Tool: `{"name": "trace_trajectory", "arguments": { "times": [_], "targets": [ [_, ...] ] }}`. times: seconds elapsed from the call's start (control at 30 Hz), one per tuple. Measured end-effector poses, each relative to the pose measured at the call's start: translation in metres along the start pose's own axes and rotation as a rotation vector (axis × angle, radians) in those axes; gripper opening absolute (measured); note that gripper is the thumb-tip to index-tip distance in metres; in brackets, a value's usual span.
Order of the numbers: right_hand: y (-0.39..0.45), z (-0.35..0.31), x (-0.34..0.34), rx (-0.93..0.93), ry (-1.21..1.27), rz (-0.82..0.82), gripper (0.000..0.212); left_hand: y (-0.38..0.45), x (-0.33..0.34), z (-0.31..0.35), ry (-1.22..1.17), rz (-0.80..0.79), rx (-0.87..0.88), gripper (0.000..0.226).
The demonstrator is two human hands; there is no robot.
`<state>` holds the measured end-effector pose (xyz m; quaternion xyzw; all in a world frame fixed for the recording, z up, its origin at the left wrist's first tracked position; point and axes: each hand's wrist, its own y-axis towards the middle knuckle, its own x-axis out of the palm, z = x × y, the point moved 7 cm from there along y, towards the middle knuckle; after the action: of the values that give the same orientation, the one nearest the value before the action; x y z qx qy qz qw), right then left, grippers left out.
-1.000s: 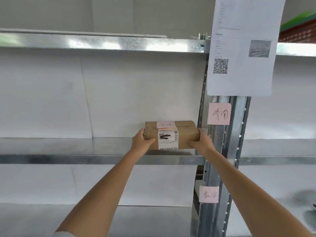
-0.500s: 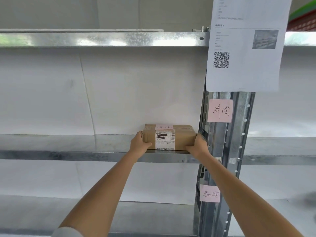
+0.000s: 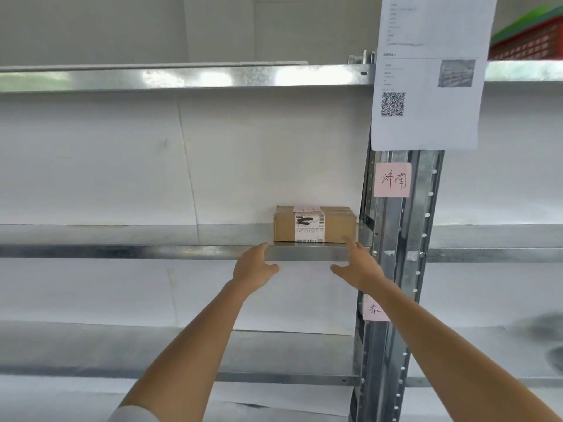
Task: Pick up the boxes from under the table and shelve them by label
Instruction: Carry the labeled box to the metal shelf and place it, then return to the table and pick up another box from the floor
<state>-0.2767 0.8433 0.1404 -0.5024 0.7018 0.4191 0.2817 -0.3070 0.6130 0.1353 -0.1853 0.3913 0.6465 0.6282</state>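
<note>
Nearest the camera, two bare forearms reach up and forward from the bottom edge, a bit of pale sleeve (image 3: 131, 415) at the left elbow. The left hand (image 3: 254, 264) and right hand (image 3: 359, 264) hover in front of the lip of the middle shelf (image 3: 152, 252), palms facing each other. Both hands are spread and empty: the left fingers (image 3: 261, 247) point up toward the shelf edge with the thumb stuck out to the right, and the right fingers (image 3: 350, 243) point up and inward, the index tip overlapping the lower right corner of the box (image 3: 313, 224) in this view; whether it touches the cardboard I cannot tell.

Just beyond the fingertips, the brown box sits flat on the middle shelf, between the two hands' lines and slightly above them, close to the post (image 3: 399, 269) on the right-finger side. A white printed label (image 3: 309, 228) runs down its front and a small pink slip (image 3: 306, 208) lies on its top.

To the right of the right fingers, the post carries a pink note (image 3: 392, 179) with handwritten characters above hand height and another pink note (image 3: 374, 309) below, partly hidden by the right forearm. Higher up hangs a white sheet (image 3: 426, 71) with a QR code. Farther back is a white wall (image 3: 122, 159), and above, the upper shelf (image 3: 182, 77); a red crate (image 3: 527, 44) shows at top right.
</note>
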Motion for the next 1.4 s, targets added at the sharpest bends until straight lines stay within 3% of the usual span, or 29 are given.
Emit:
{"name": "trace_trajectory", "arguments": {
  "times": [0.13,0.53,1.4],
  "targets": [
    [-0.034,-0.036,0.017,-0.056,-0.110,-0.087,0.080,-0.037,-0.025,-0.024,0.097,-0.032,-0.011,0.068],
    [-0.143,-0.190,0.121,-0.232,-0.108,-0.345,0.076,-0.176,-0.145,-0.156,0.272,0.016,-0.225,0.069],
    [-0.349,-0.771,0.431,-1.072,0.189,-0.890,0.075,-0.495,-0.523,-0.530,0.390,0.488,-1.118,0.069]
  ]
}}
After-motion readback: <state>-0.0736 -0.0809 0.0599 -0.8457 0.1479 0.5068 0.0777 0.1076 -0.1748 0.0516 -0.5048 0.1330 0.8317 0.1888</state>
